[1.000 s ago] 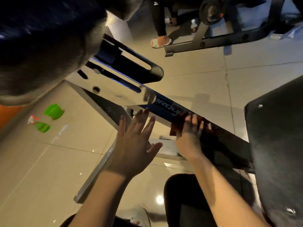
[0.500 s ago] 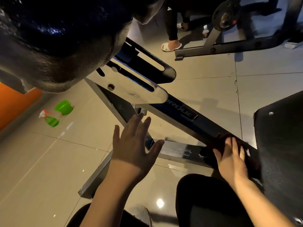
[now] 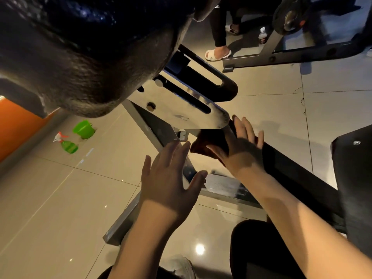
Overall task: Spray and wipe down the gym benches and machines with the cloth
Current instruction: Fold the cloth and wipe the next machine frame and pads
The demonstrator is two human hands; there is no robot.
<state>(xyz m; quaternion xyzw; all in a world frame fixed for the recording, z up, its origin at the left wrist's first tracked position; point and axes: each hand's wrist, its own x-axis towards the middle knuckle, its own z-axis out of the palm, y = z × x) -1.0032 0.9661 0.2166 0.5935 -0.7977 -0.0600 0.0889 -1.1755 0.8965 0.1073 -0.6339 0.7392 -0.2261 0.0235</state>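
A dark reddish cloth (image 3: 209, 143) lies on the slanted dark frame bar (image 3: 291, 168) of a gym bench, just below its silver adjustment plate (image 3: 181, 109). My right hand (image 3: 241, 146) presses flat on the cloth with straight fingers, at the bar's upper end. My left hand (image 3: 171, 174) hovers with spread fingers beside the bar and holds nothing. A green spray bottle (image 3: 67, 144) lies on the floor at the left, far from both hands. A black padded bench cushion (image 3: 84, 47) fills the upper left.
A green bucket (image 3: 83, 128) stands by the spray bottle near an orange wall (image 3: 16, 125). Another black pad (image 3: 356, 178) is at the right. A person's sandalled foot (image 3: 217, 54), a water bottle (image 3: 262, 36) and another machine frame (image 3: 281, 57) are at the back.
My right hand has slid the cloth back up the slanted bar from its lower end to just under the silver plate. My left hand stayed hovering, open.
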